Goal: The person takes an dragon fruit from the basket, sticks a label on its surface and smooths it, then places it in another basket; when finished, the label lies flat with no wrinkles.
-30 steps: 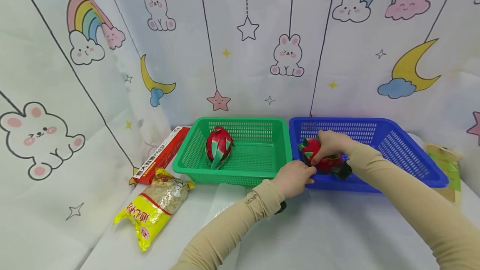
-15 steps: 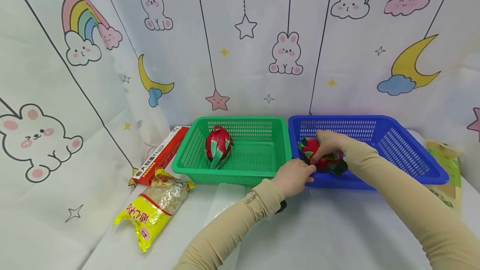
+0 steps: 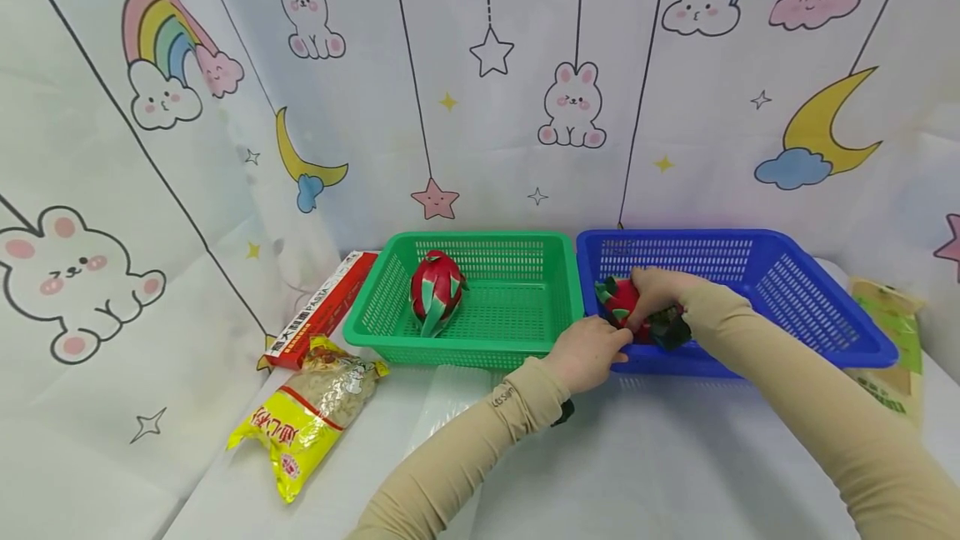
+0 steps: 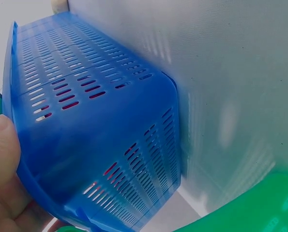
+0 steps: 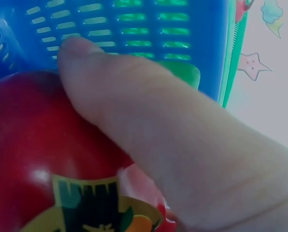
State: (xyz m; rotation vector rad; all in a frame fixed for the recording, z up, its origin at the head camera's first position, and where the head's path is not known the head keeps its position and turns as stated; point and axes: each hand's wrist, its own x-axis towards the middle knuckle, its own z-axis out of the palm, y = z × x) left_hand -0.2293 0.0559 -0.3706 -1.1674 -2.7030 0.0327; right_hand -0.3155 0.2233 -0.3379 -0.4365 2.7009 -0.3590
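At the near left corner of the blue basket (image 3: 772, 290), my left hand (image 3: 587, 354) grips the rim. In the left wrist view the thumb (image 4: 3, 150) lies over the rim of the blue basket (image 4: 85, 140), with fingers underneath. My right hand (image 3: 656, 294) reaches into that basket and holds a red dragon fruit (image 3: 618, 294) with green scale tips. Seen from the right wrist, the thumb (image 5: 134, 101) lies across the shiny red dragon fruit (image 5: 37, 140), which bears a gold and dark label. The other fingers are hidden there.
A green basket (image 3: 558, 307) stands against the blue one and contains another dragon fruit (image 3: 437, 286). At left lie a red pasta box (image 3: 322, 307) and a yellow food bag (image 3: 315, 407). Clear plastic (image 3: 450, 398) lies in front; a green packet (image 3: 896, 340) is at far right.
The right hand has shifted slightly left and lower over the dragon fruit in the blue basket. The left hand keeps its grip on the rim.
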